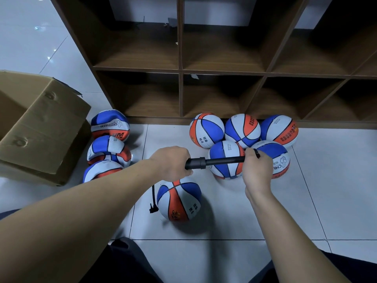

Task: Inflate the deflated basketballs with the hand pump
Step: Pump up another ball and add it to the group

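Pump [216, 161] held level between left hand [172, 162] and right hand [257, 167], above one ball [179, 201] on floor [224, 217]; hose [153, 199] hangs left of it. Five balls [242, 129] behind, against shelf [180, 72]. Three flat balls [109, 139] left, beside box [40, 127]

Blue, white and orange panels with black seams on the basketballs [207, 130]; black pump [214, 161]; brown cardboard box [40, 127]; dark wood-grain shelves [179, 70]; pale floor tiles [234, 211].

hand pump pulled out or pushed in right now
Pulled out: the thin rod of the hand pump shows between the left hand and the right hand.
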